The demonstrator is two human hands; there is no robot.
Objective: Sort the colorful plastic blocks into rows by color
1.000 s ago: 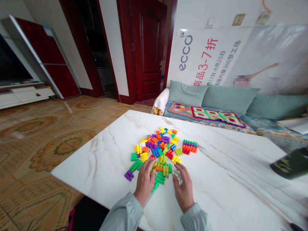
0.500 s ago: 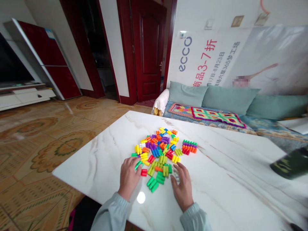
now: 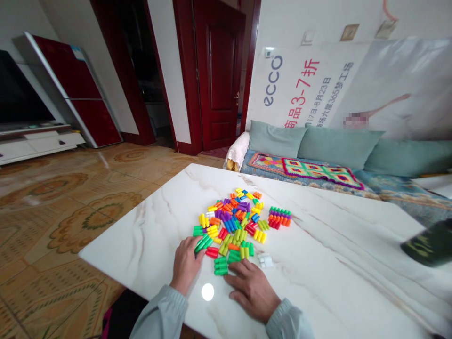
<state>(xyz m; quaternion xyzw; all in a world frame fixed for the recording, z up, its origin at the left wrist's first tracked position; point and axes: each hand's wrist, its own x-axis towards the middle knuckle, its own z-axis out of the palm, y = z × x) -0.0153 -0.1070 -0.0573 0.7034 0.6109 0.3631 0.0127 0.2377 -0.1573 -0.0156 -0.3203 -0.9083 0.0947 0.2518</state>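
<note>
A heap of small coloured plastic blocks (image 3: 235, 221) lies on the white marble table (image 3: 335, 263). My left hand (image 3: 186, 263) rests at the heap's near left edge, fingers curled onto green blocks (image 3: 203, 242). My right hand (image 3: 251, 288) lies flat on the table, fingers spread and pointing left, touching a green block (image 3: 221, 266). A small white piece (image 3: 265, 260) sits just right of that hand. A joined stack of green, purple, orange and red blocks (image 3: 279, 217) stands apart on the right.
A dark green object (image 3: 429, 245) lies at the table's right edge. Behind the table is a sofa with teal cushions (image 3: 335, 143) and a crocheted mat (image 3: 307, 169). A dark red door (image 3: 219, 70) and a TV cabinet (image 3: 38, 141) stand beyond the patterned floor.
My left hand slid left along the heap's near edge. My right hand turned leftward and moved nearer, uncovering the small white piece. Some near blocks were pushed together.
</note>
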